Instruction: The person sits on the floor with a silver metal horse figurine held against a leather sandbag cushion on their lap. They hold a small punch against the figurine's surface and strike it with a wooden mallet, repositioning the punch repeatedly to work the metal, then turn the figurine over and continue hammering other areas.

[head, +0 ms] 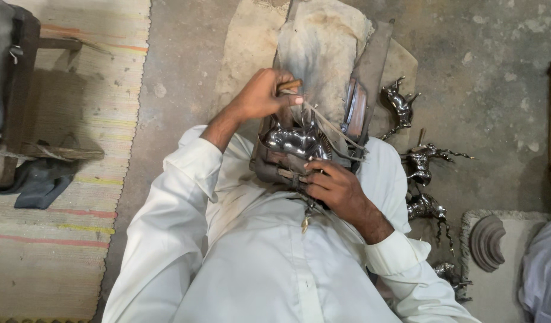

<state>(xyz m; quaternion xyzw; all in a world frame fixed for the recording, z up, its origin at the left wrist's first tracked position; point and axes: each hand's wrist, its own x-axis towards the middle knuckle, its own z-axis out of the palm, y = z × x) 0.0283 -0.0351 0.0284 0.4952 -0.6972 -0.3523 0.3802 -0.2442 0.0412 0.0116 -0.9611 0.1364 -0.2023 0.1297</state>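
Centrally, shiny metal figurine [293,142] between right-hand fingers [316,179] gripping it, left [260,96] seemingly clasping a tool [289,86].

Five shiny metal animal figurines are in view: one figurine [293,140] at the hands and four loose figurines [425,161] on the floor. There are two hands, one wooden-handled tool [289,85], one striped mat [60,197] and one ribbed grey disc [487,242]

Soft, even daylight, moderately bright; source direction unclear, maybe overhead. Shadow pools under the wooden stool [42,96] at left. Sharp glare spots on the polished metal figurine [293,140]. White sleeves near blown out. Slight wide-angle stretch at the edges, centre sharp.
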